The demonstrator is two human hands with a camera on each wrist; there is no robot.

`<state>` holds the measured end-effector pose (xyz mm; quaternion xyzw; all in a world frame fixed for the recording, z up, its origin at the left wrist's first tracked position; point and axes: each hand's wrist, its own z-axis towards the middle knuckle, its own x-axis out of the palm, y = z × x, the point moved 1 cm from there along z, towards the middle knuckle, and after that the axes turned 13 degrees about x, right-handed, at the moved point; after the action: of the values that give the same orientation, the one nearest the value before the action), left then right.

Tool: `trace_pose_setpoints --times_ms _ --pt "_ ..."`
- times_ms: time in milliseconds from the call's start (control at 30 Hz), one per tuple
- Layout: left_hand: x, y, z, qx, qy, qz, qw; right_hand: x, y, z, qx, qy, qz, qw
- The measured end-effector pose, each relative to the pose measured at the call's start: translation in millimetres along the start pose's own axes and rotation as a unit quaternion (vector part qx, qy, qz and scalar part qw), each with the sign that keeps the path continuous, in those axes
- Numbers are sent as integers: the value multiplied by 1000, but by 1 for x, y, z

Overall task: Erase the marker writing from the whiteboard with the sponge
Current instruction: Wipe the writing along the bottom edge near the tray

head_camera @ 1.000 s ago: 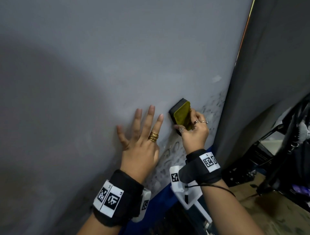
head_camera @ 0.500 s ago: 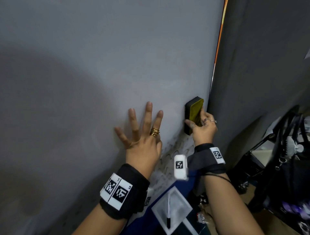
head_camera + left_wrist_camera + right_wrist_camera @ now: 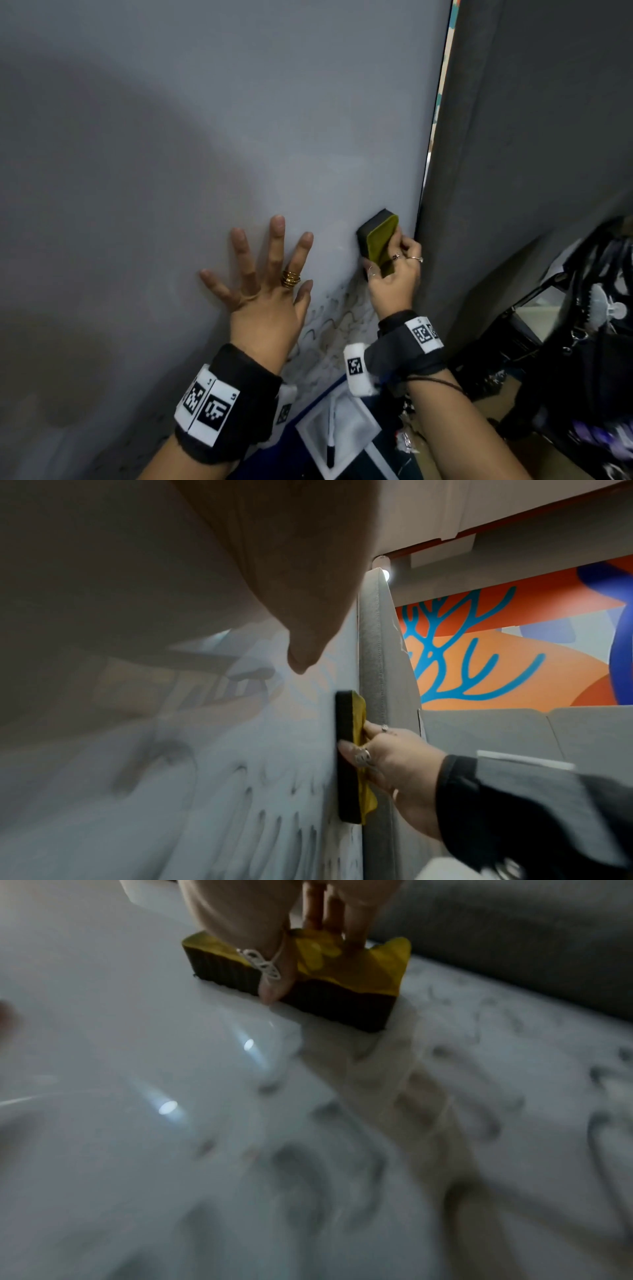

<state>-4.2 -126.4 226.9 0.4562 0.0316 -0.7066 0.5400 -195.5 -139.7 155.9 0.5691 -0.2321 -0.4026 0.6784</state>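
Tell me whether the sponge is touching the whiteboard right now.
Touching. The left wrist view shows the sponge's dark face flat against the whiteboard with no gap, gripped by the right hand.

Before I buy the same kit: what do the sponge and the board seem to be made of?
The sponge looks two-layered: a dark ribbed foam pad against the board, with a yellow, soft-looking backing that creases under the right hand. The whiteboard looks smooth and glossy, since it mirrors lights; whether coated steel or melamine cannot be told.
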Motion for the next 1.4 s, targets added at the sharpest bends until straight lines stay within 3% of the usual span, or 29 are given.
trace_pose_setpoints --times_ms 200,300,467,567,633,867,1100,1267,1400 --pt "2 0 -2 2 2 -7 1000 -24 -17 46 144 -25 24 989" --pt "0 -1 0 -3 -1 -13 1000 -16 -18 23 148 -22 14 989" --pt "0 0 -1 2 -3 -29 1000 8 -11 -52 140 69 2 988" --pt "-1 1 0 3 -6 -37 999 2 -11 -28 152 19 -34 988" --pt "-1 1 0 3 -4 -36 999 -4 -15 0 210 -5 -35 977" --pt "-1 1 1 2 4 -50 999 -12 -23 -2 326 88 75 938" --pt "-2 1 0 4 12 -64 998 -35 -3 39 374 70 62 923" --pt "-4 0 2 1 13 -63 998 -22 -3 -2 395 99 73 910" --pt "-6 1 3 3 4 -78 997 -5 18 -70 394 193 107 892"
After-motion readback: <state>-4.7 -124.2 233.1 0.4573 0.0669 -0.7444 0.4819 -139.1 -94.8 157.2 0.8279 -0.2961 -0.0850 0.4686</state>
